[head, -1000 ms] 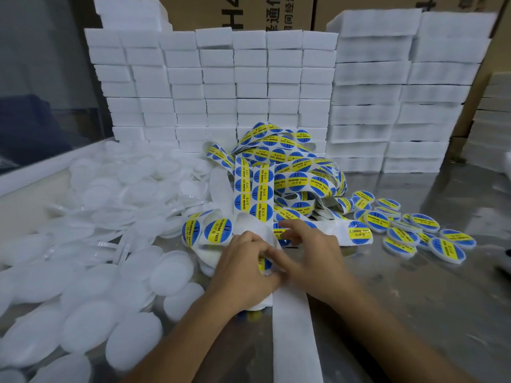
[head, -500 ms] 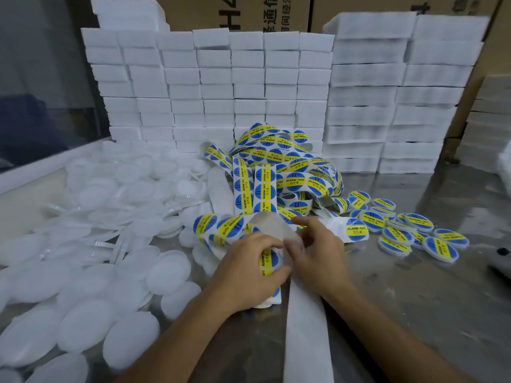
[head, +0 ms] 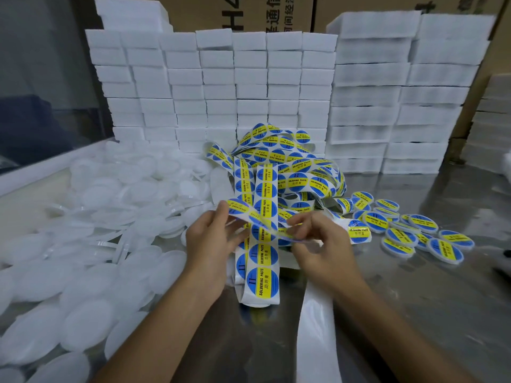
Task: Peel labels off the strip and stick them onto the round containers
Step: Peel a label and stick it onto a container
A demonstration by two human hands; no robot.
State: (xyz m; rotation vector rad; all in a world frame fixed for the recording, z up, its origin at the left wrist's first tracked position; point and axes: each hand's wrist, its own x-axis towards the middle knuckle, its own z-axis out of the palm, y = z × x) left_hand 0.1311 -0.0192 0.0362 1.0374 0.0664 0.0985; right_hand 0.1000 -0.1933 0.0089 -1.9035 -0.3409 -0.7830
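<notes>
Plain white containers [head: 88, 322] lie heaped over the left of the steel table [head: 414, 313], overlapping from the near edge back to the white blocks [head: 249, 84]; they look shut, and nothing of their contents shows. Labelled containers [head: 398, 239], each with a blue and yellow round sticker on top, cluster at the right, some overlapping, well apart from the plain heap.

Between the two groups a tangled pile of label strip [head: 293, 167] rests against the foot of the blocks. Two lengths run from it toward the person, side by side, ending in a strip end [head: 262, 283] flat on the table between the forearms. A bare backing strip [head: 315, 333] trails off the near edge beside the right forearm.

The left hand [head: 213, 244] is raised over the strip, thumb and forefinger pinching the edge of a label [head: 240, 207] curling up from the backing. The right hand [head: 318, 244] has its fingers curled in a pinch on the strip just beside it; whether it grips label or backing is blurred.

Open steel lies right of the right forearm, up to the labelled cluster, and behind that cluster to the blocks. A glass panel [head: 41, 92] with a white ledge [head: 49, 167] bounds the left side; cartons [head: 276, 12] stand behind the blocks.
</notes>
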